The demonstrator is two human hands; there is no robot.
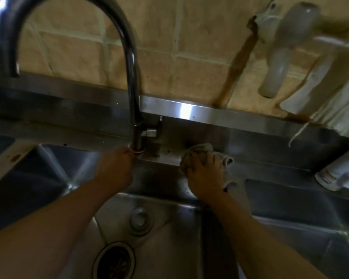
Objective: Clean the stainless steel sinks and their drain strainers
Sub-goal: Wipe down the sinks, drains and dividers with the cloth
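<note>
— Stainless steel sinks: where do they sit?
— Directly below the camera, a middle basin with its drain strainer low in the picture and a round overflow fitting on the back wall above it. One more basin lies to the left, another to the right.
— And the hands?
— The right hand presses down on a crumpled grey cloth, fingers curled over it, on the back ledge of the sink. The left hand reaches to the base of the faucet; its fingers are at the base, but how far they close round it cannot be made out.
— Anything further out?
— A tiled wall behind, pale objects hanging on it, and a white bottle on the ledge at the right.
</note>
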